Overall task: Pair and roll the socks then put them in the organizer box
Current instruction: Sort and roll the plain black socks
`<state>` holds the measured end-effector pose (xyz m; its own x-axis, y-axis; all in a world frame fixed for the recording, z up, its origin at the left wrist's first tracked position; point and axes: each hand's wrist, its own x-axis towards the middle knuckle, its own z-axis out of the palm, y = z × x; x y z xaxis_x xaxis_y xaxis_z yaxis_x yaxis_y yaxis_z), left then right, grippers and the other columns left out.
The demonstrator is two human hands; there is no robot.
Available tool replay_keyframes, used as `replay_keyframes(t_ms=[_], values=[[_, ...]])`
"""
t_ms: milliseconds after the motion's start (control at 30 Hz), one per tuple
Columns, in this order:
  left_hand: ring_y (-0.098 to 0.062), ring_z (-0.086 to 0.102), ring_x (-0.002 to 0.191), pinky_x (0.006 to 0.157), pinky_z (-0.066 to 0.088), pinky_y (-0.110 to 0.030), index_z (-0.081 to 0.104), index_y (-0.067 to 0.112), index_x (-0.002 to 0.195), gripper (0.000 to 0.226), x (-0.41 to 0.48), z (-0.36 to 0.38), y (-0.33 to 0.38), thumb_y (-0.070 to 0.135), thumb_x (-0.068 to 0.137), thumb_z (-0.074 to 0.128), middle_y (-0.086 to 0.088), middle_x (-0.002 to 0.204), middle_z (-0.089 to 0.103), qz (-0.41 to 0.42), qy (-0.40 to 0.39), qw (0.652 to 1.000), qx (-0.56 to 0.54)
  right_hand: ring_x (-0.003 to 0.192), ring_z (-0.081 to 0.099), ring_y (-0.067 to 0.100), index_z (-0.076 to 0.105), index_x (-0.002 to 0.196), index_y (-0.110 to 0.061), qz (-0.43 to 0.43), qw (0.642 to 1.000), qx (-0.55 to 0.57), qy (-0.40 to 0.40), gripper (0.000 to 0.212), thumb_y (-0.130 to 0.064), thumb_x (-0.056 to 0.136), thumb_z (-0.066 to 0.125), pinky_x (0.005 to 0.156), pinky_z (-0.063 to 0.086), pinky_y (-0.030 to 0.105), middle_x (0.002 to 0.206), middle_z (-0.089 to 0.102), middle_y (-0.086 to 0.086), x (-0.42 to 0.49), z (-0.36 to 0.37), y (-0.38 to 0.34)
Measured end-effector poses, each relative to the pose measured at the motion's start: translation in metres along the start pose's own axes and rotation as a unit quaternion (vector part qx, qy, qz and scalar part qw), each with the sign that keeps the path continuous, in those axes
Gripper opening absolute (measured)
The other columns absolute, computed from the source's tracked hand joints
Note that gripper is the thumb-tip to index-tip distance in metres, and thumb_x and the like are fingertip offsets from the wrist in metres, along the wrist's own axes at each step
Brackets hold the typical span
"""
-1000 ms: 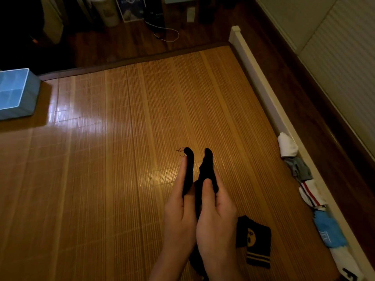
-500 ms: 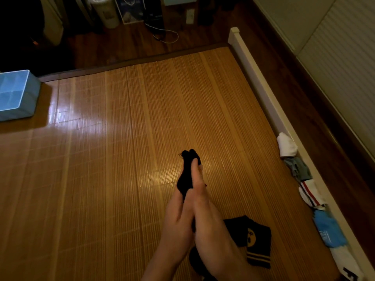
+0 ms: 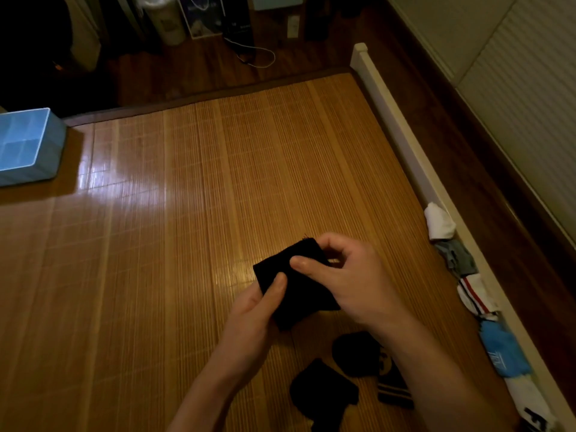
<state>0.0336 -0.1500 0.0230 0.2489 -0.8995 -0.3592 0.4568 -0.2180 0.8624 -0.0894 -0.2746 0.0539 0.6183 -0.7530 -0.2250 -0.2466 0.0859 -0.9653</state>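
Observation:
A pair of black socks (image 3: 293, 285) is held flat above the bamboo mat (image 3: 193, 213), folded into a dark rectangle. My left hand (image 3: 252, 319) grips its lower left edge with the thumb on top. My right hand (image 3: 352, 279) pinches its upper right part, thumb pressed on the fabric. The loose end of the black socks (image 3: 324, 394) hangs down near my wrists. Another black sock with a yellow emblem and stripes (image 3: 386, 369) lies on the mat below my right forearm. The light blue organizer box (image 3: 46, 145) stands at the far left edge.
A row of socks lies along the white rail (image 3: 402, 141) on the right: white (image 3: 439, 221), grey (image 3: 458, 257), white with red stripes (image 3: 475, 296), blue (image 3: 501, 350) and white with black print (image 3: 530, 406). Beyond the mat are a white bin (image 3: 166, 18) and a cable (image 3: 255, 54).
My hands were pressed together with the black socks stretched out between the palms; now the socks are folded back into a flat rectangle and both hands hold them by thumb and fingers.

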Motion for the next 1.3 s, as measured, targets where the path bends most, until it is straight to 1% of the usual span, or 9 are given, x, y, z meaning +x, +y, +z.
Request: replay_keyframes(t_ms=[100,233,300,400,533,733,933,1067,1300], values=[[-0.018,0.069,0.117,0.092,0.058,-0.027,0.072,0.034,0.122,0.034,0.002,-0.004,-0.005,0.046,0.09,0.07,0.0,0.125,0.073,0.033,0.001,0.993,0.111,0.082,0.073,0.01,0.07,0.084,-0.023,-0.058,0.998,0.005,0.025,0.009,-0.028,0.084,0.078,0.069,0.059,0.028,0.086,0.074,-0.005,-0.001,-0.004,-0.009],[-0.003,0.063,0.122,0.106,0.05,-0.03,0.064,0.025,0.133,0.042,0.013,-0.009,-0.035,0.025,0.093,0.075,0.012,0.128,0.07,0.028,-0.043,0.946,0.319,0.077,0.073,0.011,0.069,0.086,-0.018,-0.08,0.993,0.083,0.038,0.02,-0.034,0.083,0.079,0.063,0.055,0.019,0.082,0.074,-0.002,-0.001,-0.018,-0.024],[-0.003,0.065,0.115,0.103,0.052,-0.034,0.067,0.021,0.13,0.035,0.016,-0.013,-0.048,0.016,0.095,0.071,0.008,0.122,0.072,0.026,-0.047,0.933,0.356,0.08,0.074,0.013,0.07,0.089,-0.019,-0.081,0.99,0.087,0.072,0.021,-0.036,0.082,0.078,0.064,0.057,0.021,0.086,0.076,-0.001,0.002,-0.03,-0.028],[-0.013,0.068,0.106,0.094,0.055,-0.039,0.07,0.016,0.125,0.027,0.019,-0.021,-0.052,0.019,0.098,0.067,0.0,0.116,0.072,0.009,-0.076,0.932,0.354,0.091,0.075,0.02,0.07,0.098,-0.015,-0.046,0.982,0.116,0.144,0.024,-0.031,0.081,0.073,0.076,0.061,0.032,0.094,0.077,0.005,0.008,-0.056,-0.024],[-0.021,0.067,0.099,0.09,0.055,-0.052,0.072,0.022,0.113,0.036,0.02,-0.03,-0.044,0.049,0.09,0.069,-0.003,0.108,0.069,-0.033,-0.117,0.936,0.33,0.091,0.075,0.017,0.069,0.097,-0.016,-0.003,0.965,0.166,0.202,0.01,-0.021,0.089,0.07,0.072,0.06,0.025,0.091,0.078,0.002,0.012,-0.088,-0.012],[-0.03,0.069,0.101,0.087,0.057,-0.047,0.065,0.013,0.117,0.026,0.02,-0.04,-0.045,0.017,0.093,0.074,-0.011,0.109,0.07,-0.046,-0.138,0.958,0.246,0.075,0.072,0.004,0.066,0.091,-0.018,0.02,0.949,0.196,0.246,0.002,-0.018,0.092,0.068,0.057,0.053,0.015,0.076,0.075,-0.009,0.012,-0.111,0.0],[-0.018,0.068,0.105,0.091,0.058,-0.037,0.07,0.033,0.1,0.018,0.017,-0.037,-0.054,0.02,0.089,0.075,0.004,0.113,0.071,-0.04,-0.09,0.958,0.269,0.091,0.075,0.013,0.068,0.099,-0.017,0.024,0.944,0.214,0.251,0.023,-0.029,0.081,0.074,0.072,0.061,0.025,0.091,0.078,-0.002,0.014,-0.12,0.001],[0.001,0.064,0.117,0.098,0.055,-0.027,0.073,0.045,0.1,0.039,0.02,-0.03,-0.064,0.007,0.09,0.074,0.026,0.123,0.069,-0.028,-0.065,0.942,0.329,0.094,0.075,0.016,0.069,0.097,-0.018,0.006,0.946,0.207,0.25,0.026,-0.033,0.078,0.075,0.072,0.059,0.025,0.094,0.078,0.0,0.011,-0.119,-0.002],[-0.001,0.068,0.111,0.077,0.054,-0.014,0.061,0.033,0.081,0.04,0.018,-0.024,-0.081,-0.002,0.082,0.08,0.019,0.121,0.071,0.091,0.015,0.927,0.363,0.095,0.074,0.015,0.069,0.095,-0.019,-0.037,0.944,0.206,0.256,0.019,-0.031,0.081,0.074,0.075,0.058,0.024,0.094,0.077,-0.001,0.006,-0.123,-0.015]])
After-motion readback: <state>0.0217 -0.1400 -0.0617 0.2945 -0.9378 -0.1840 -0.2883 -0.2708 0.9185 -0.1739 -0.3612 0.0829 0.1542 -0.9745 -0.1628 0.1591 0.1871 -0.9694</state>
